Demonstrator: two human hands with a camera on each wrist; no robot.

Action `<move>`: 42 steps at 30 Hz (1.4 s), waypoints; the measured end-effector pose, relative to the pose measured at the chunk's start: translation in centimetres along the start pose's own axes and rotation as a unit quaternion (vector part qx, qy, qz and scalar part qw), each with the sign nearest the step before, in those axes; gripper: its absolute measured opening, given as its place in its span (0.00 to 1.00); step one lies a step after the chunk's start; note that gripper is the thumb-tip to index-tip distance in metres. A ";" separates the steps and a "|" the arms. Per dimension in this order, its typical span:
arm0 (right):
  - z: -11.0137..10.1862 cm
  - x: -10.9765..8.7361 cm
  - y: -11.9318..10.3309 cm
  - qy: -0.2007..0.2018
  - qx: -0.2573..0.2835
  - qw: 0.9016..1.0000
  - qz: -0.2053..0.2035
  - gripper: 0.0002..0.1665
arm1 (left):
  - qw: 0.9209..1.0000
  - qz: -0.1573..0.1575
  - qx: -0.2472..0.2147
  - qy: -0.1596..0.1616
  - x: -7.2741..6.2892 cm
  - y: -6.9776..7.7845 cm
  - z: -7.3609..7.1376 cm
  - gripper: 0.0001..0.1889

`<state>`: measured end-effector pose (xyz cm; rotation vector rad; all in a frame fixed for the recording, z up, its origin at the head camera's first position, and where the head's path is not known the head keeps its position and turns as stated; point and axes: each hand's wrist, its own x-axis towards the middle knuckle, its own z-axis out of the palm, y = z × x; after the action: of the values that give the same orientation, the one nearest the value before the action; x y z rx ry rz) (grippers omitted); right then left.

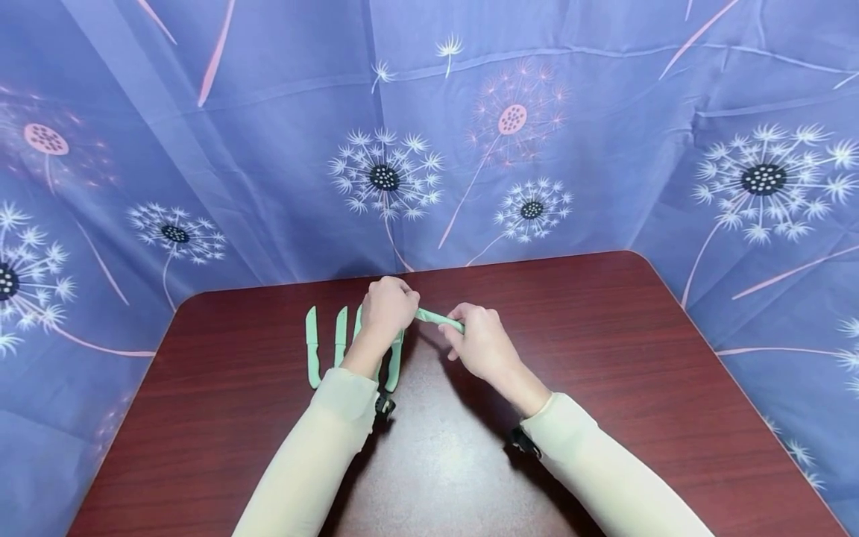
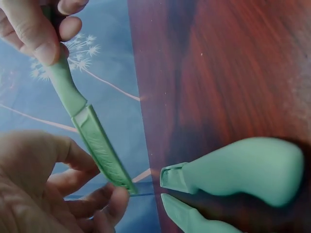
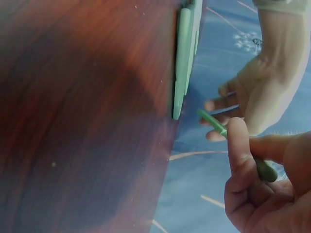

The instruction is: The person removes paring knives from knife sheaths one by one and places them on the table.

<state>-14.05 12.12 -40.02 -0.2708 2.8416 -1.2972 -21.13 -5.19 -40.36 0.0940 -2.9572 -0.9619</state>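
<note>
My right hand grips the handle of a light green knife, which is held up over the back of the table. A green sheath covers its blade, and a pale strip shows where sheath meets handle. Around the far end of the sheath is my left hand, its fingers loosely bent and spread; the right wrist view shows those fingertips right by the sheath's tip. Several more light green knives lie on the table in a row, partly hidden behind my left hand and forearm.
The dark red wooden table has rounded back corners. Close behind it hangs a blue cloth with a dandelion print. Black wrist gear sits at my right cuff, and similar gear at the left.
</note>
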 end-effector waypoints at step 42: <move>-2.8 0.1 2.4 -0.018 0.071 0.997 0.016 0.10 | 0.980 0.195 0.032 0.028 -6.8 -1.9 -2.0 0.20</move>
<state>-14.70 15.77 -40.00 -0.2425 2.6961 -1.4630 -14.11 -7.44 -39.96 -0.4334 -2.7977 -0.7930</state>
